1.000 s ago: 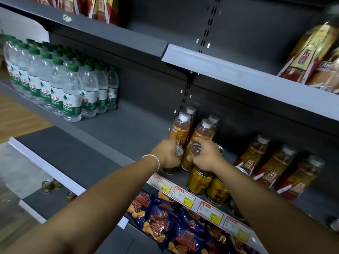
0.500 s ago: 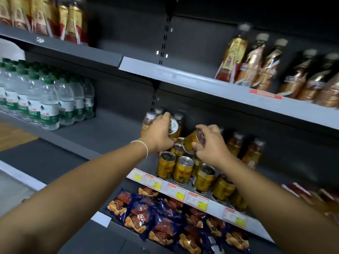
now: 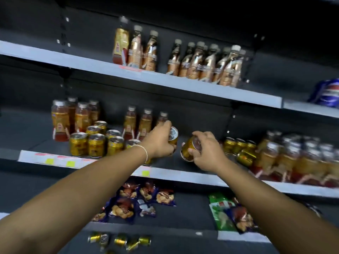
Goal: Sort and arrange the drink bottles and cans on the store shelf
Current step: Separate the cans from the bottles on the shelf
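Note:
My left hand [image 3: 159,142] grips a gold can [image 3: 173,135] held tilted above the middle shelf [image 3: 183,176]. My right hand [image 3: 206,151] holds a second gold can [image 3: 188,149], also tilted, just right of the first. Both cans hover over a bare stretch of the shelf. To the left stands a cluster of upright gold cans [image 3: 95,143] with amber bottles [image 3: 60,120] behind them. Three more amber bottles [image 3: 145,123] stand at the back, partly hidden by my left hand. A few gold cans [image 3: 238,145] sit to the right.
Packed amber bottles [image 3: 297,158] fill the shelf's right end. The upper shelf [image 3: 165,82] carries gold-wrapped bottles [image 3: 207,65] and blue cans [image 3: 328,94] at far right. Snack bags [image 3: 139,198] lie on the shelf below; several gold cans [image 3: 121,241] lie on the bottom ledge.
Both hands have carried their cans to the right, away from the can cluster, to an open stretch of shelf. The view has swung right, so the water bottles are out of sight.

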Demonstrator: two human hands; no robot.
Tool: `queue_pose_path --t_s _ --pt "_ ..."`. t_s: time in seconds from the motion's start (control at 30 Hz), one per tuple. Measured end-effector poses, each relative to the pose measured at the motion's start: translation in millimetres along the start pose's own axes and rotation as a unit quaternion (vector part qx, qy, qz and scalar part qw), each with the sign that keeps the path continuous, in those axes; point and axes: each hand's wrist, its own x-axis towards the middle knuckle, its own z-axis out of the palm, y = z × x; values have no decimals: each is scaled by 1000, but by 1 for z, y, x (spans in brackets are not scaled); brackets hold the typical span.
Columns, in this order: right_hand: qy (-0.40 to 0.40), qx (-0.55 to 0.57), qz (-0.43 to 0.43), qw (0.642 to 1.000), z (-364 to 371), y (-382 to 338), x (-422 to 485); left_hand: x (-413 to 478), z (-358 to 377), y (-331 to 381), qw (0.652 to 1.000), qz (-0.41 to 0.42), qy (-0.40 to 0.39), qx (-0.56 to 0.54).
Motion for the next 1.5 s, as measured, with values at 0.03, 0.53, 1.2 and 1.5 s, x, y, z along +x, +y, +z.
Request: queue_pose_path --t_s 0.03,0.53,1.2,1.5 --pt "5 -4 13 1000 -10 19 -15 -2 14 21 1000 13 -16 -4" --pt "64 -48 237 968 -129 225 -186 -8 175 264 962 203 -176 -42" --pt "-32 -78 350 933 -197 463 -195 119 397 452 891 313 -327 -35" --pt "10 -91 380 920 -223 556 -178 174 465 509 893 318 -309 -82"
